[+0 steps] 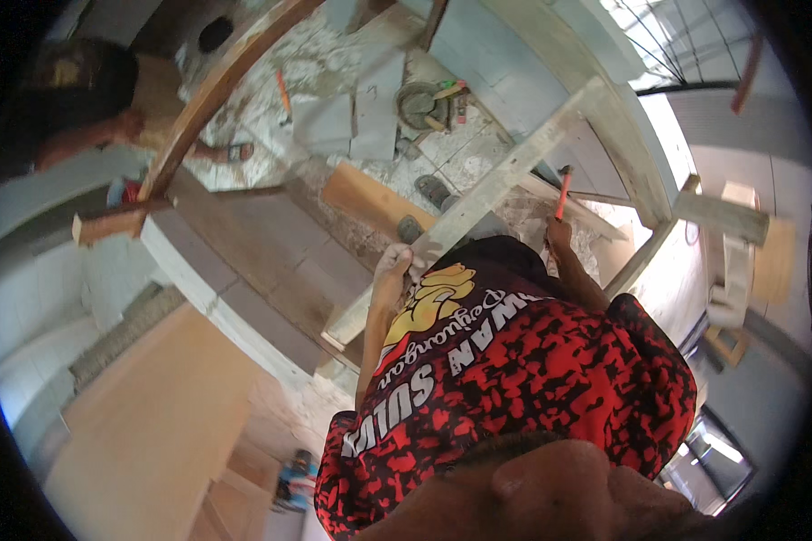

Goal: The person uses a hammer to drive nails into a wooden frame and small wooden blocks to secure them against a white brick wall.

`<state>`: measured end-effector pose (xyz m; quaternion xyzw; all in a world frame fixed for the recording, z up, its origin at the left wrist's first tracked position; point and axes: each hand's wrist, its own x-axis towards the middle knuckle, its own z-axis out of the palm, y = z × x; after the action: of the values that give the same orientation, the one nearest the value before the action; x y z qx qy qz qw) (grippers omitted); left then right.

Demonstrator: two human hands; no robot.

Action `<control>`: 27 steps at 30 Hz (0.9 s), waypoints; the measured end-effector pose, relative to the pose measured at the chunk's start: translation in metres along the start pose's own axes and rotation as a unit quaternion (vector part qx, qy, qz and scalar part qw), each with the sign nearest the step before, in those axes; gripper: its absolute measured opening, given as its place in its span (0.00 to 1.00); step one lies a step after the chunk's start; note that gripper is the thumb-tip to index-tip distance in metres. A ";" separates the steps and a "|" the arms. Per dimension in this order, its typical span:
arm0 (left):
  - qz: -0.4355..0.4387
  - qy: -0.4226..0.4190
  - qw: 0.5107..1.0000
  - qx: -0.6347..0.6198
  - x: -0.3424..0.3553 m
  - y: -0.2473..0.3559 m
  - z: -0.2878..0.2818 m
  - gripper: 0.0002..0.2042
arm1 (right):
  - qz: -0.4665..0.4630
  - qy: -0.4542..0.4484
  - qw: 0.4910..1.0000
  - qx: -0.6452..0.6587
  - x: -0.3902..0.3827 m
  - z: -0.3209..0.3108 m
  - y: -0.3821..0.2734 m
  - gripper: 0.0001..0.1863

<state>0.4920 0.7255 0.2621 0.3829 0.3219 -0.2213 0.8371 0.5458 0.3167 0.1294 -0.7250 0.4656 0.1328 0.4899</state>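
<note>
A long pale wooden plank [501, 178] slants across the middle, from beside my torso up to the far right. My left hand [392, 270] grips its near edge toward the lower end, with part of the fingers hidden. To the right of the plank, my right hand [558, 238] is closed round the orange handle of a hammer [564, 192]. The hammer's dark head points upward, apart from the plank.
A brown wooden beam [194, 113] rises at left. Grey panels [376, 99], a round bucket [421, 106] and an orange-brown board [374, 198] lie on the dusty floor. Another person [81, 99] is at the upper left. Large plywood sheets [153, 406] stand lower left.
</note>
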 end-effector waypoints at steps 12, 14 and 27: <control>-0.075 -0.226 0.966 0.104 0.055 -0.004 0.097 0.02 | -0.375 -0.100 0.921 0.013 -0.197 0.019 -0.136 0.15; -0.053 -0.243 0.963 0.104 0.059 -0.007 0.104 0.03 | -0.356 -0.178 0.914 -0.075 -0.211 0.021 -0.152 0.17; -0.092 -0.320 0.929 0.162 0.078 -0.018 0.186 0.03 | -0.402 -0.304 0.861 -0.071 -0.136 -0.052 -0.168 0.13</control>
<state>0.6042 0.5590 0.2911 0.3905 0.0312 -0.4573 0.7984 0.5946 0.3622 0.3414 -0.8059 -0.0491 0.1703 0.5650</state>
